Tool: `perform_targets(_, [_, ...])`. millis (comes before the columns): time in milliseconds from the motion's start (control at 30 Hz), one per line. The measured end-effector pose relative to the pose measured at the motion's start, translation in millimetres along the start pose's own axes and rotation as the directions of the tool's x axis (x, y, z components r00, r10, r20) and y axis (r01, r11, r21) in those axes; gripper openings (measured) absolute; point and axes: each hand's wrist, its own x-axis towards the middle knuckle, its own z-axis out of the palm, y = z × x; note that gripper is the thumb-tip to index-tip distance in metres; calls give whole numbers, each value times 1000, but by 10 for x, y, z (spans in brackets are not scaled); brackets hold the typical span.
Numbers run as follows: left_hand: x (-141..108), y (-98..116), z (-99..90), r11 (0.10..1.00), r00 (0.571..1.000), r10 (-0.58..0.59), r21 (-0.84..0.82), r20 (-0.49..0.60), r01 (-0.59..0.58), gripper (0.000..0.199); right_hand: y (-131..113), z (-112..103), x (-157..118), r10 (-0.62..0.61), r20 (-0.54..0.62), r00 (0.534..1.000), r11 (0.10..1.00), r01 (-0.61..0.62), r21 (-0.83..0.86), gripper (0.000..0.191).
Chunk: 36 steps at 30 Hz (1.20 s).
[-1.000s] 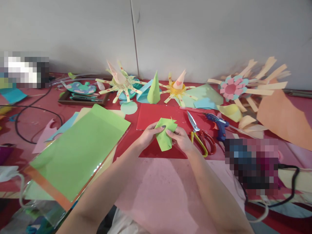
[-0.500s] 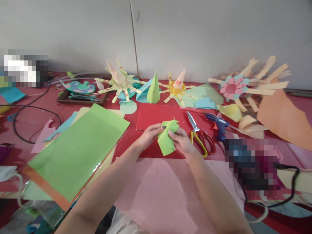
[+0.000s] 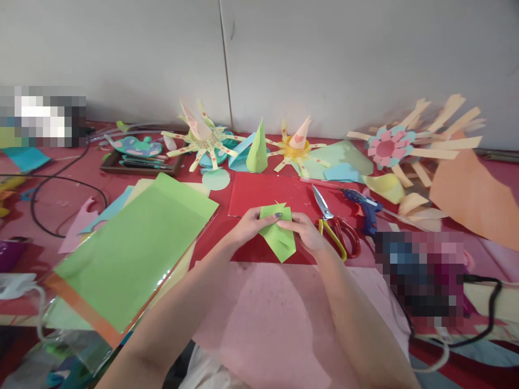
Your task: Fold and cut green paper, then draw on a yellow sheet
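Note:
A small piece of light green paper (image 3: 279, 243) with folds and a jagged upper edge is held up in front of me. My left hand (image 3: 250, 224) grips its left side, thumb lying across the front. From the right, my right hand (image 3: 307, 229) pinches the same paper, its thumb close to the left thumb. The fingers behind the paper are hidden. Beyond the hands lies a red board (image 3: 259, 189). Just right of my right hand are scissors (image 3: 330, 216) with yellow and red handles, blades apart.
Green sheets (image 3: 141, 243) in a clear sleeve lie at left. A blue glue gun (image 3: 367, 208) rests beyond the scissors. Along the back stand a green paper cone (image 3: 257, 151), paper crafts with strips (image 3: 298, 148) and a pen tray (image 3: 141, 168). Orange paper (image 3: 474, 194) lies at right.
The green paper has turned in my hands and now shows a flatter, wider face with its point downward. Both thumbs have come together across its middle.

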Motion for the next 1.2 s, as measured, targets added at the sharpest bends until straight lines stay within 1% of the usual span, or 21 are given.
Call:
perform_targets(133, [-14, 29, 7, 1000, 999, 11, 26, -33, -10, 29, 28, 16, 5, -1, -13, 1000, 1000, 1, 17, 20])
perform_targets(267, [-8, -4, 31, 997, 995, 55, 52, -80, -51, 29, 36, 15, 7, -6, -41, 999, 1000, 6, 19, 20])
perform_targets(467, [27, -50, 30, 996, 971, 90, 21, -222, -87, 31, -54, 37, -14, 11, -3, 1000, 1000, -11, -28, 34])
perform_targets(533, [33, -53, 22, 996, 968, 91, 25, -233, -88, 32, -67, 41, -19, 21, -7, 1000, 999, -21, -37, 35])
perform_targets(700, [41, -58, 16, 996, 978, 75, -29, -195, -82, 32, -28, 13, -1, 3, -67, 998, 999, -1, 33, 31])
perform_targets(800, [51, -55, 14, 992, 973, 90, -63, -214, -106, 30, -20, 2, 22, 3, -136, 991, 996, 8, 87, 24])
perform_targets(900, [59, -48, 14, 991, 972, 108, -57, -210, -122, 30, -37, -6, 46, 5, -244, 970, 992, 26, 126, 21])
perform_targets(967, [62, -47, 15, 993, 977, 106, -39, -185, -115, 31, -51, -18, 63, -6, -323, 946, 986, 59, 154, 23])
perform_targets(1033, [66, -51, 17, 993, 977, 112, -21, -183, -118, 33, -56, -34, 80, -11, -377, 926, 977, 89, 192, 25])
perform_targets(1067, [69, -54, 18, 992, 972, 123, -16, -202, -129, 33, -54, -39, 88, -11, -384, 923, 971, 101, 215, 26])
perform_targets(1133, [76, -59, 18, 987, 952, 150, -12, -266, -159, 34, -41, -33, 101, -12, -361, 932, 964, 107, 245, 29])
perform_targets(1200, [83, -59, 19, 982, 929, 173, -9, -326, -186, 35, -19, 5, 107, -17, -322, 947, 970, 93, 225, 32])
